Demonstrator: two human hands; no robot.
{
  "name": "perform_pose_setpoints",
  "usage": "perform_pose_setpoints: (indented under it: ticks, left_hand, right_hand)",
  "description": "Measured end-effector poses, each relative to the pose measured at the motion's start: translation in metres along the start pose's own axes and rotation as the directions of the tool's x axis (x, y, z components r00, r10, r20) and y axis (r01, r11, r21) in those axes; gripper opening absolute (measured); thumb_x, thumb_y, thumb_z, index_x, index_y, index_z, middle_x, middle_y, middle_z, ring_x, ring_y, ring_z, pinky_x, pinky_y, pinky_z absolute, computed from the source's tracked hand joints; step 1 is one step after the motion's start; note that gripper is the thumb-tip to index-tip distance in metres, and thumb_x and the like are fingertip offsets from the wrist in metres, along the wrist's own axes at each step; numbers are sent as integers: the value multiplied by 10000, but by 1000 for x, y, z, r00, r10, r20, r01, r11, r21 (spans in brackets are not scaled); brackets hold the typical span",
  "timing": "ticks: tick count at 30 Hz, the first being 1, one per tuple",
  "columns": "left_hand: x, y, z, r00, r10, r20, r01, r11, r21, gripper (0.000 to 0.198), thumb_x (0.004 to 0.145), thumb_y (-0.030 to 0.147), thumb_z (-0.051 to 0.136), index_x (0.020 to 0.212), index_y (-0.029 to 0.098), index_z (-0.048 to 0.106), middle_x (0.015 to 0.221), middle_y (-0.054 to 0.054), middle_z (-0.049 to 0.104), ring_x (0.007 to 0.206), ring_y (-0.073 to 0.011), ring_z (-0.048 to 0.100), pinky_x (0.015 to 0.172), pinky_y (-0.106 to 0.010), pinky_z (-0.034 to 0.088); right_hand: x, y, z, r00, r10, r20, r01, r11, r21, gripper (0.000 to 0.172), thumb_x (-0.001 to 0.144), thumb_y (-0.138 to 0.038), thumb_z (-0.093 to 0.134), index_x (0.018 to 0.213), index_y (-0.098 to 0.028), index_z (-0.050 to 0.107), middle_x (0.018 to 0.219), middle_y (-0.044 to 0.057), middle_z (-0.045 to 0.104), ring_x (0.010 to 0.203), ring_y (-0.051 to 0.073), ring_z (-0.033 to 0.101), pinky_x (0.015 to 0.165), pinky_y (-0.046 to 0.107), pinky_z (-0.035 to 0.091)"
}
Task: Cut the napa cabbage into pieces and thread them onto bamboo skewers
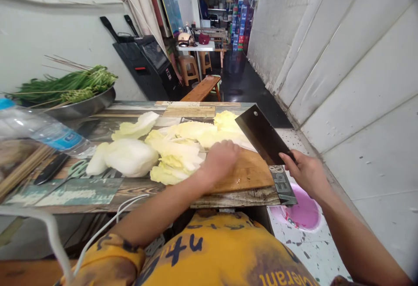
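My right hand [307,170] grips the handle of a dark, wide-bladed cleaver [261,136], its blade raised above the right end of the wooden cutting board [251,175]. Curled and slightly blurred, my left hand [222,159] is closed on pale yellow napa cabbage leaves [196,133] at the board; its fingertips are partly hidden. More leaves spread to the left of that hand and partly cover the board. Left of them lies a whitish napa cabbage head [132,157], with a loose leaf [137,126] behind it.
A plastic water bottle [58,133], a black-handled knife [51,169], green-handled scissors [76,169] and wooden skewers [24,170] lie at left. Behind stands a metal bowl [85,103] of greens. A pink basin [303,210] is on the floor at right, near the wall.
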State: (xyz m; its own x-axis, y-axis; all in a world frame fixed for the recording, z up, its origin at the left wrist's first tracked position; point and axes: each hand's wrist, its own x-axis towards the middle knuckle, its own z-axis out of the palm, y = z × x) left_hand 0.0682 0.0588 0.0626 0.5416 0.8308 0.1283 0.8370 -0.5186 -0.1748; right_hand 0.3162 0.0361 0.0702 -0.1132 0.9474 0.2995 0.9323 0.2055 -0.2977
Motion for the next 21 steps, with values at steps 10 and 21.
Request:
perform_pose_setpoints:
  ticks: [10, 21]
  left_hand:
    - [-22, 50, 34, 980, 172, -104, -175, 984, -28, 238, 918, 115, 369, 1083, 63, 533, 961, -148, 613, 897, -255, 570, 743, -375, 435]
    - [-37, -19, 41, 913, 368, -175, -393, 909, -140, 186, 915, 149, 448, 997, 158, 615, 1064, -126, 642, 1062, -229, 532, 954, -442, 393]
  right_hand:
    - [-10, -11, 6, 971, -234, 51, 238, 920, -310, 442, 970, -467, 300, 705, -188, 516, 534, 26, 585, 455, 151, 538, 465, 251, 219]
    - [-18, -13, 6, 964, -150, 219, 220, 914, -342, 399, 979, -420, 298, 740, -186, 515, 576, 26, 599, 488, 145, 533, 490, 260, 205]
